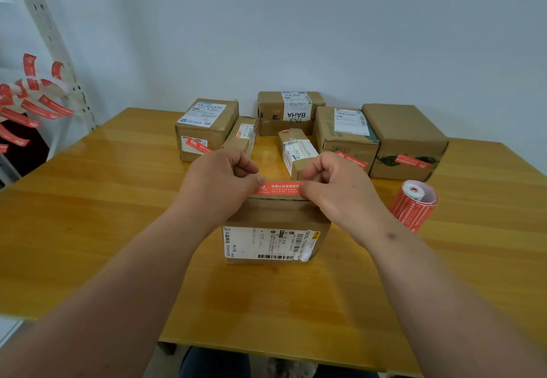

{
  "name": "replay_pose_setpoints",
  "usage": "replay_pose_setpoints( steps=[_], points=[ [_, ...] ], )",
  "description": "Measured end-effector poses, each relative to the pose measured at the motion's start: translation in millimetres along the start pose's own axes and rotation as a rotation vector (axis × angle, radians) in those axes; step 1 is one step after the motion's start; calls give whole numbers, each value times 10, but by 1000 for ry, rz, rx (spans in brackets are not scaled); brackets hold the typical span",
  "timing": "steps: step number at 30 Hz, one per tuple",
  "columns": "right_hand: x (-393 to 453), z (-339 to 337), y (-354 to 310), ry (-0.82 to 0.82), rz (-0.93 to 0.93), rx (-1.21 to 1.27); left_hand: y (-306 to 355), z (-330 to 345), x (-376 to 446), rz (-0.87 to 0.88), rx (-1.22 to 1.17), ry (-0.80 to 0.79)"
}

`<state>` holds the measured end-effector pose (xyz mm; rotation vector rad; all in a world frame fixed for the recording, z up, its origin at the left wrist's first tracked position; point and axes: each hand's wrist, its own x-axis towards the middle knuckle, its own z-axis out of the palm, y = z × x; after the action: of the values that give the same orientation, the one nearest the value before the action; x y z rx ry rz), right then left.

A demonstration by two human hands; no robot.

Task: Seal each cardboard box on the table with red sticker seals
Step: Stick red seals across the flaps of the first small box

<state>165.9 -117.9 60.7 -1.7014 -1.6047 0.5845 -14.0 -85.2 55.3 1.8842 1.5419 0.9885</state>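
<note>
Left hand point(219, 175), right hand point(334, 184): curled fingers pinching red sticker point(278, 187) ends over box point(276, 224).

Both bare forearms reach forward; left hand point(220, 175) and right hand point(336, 184) curl their fingers point(247, 167), thumbs pinching inward.

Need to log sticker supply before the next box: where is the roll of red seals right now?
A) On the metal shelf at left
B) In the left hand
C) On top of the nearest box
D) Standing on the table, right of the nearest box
D: the roll of red seals stands on the table to the right of the nearest box, while both hands pinch a single red seal.
</note>
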Motion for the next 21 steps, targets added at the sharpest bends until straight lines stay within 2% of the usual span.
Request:
replay_pose_setpoints(
  steps=[7, 21],
  points=[
    [19, 69, -33, -27, -75, -234, 52, 37, 20, 31, 241, -43],
    [4, 74, -172, -97, -107, -446, 116, 80, -18, 58, 411, -78]
  ],
)
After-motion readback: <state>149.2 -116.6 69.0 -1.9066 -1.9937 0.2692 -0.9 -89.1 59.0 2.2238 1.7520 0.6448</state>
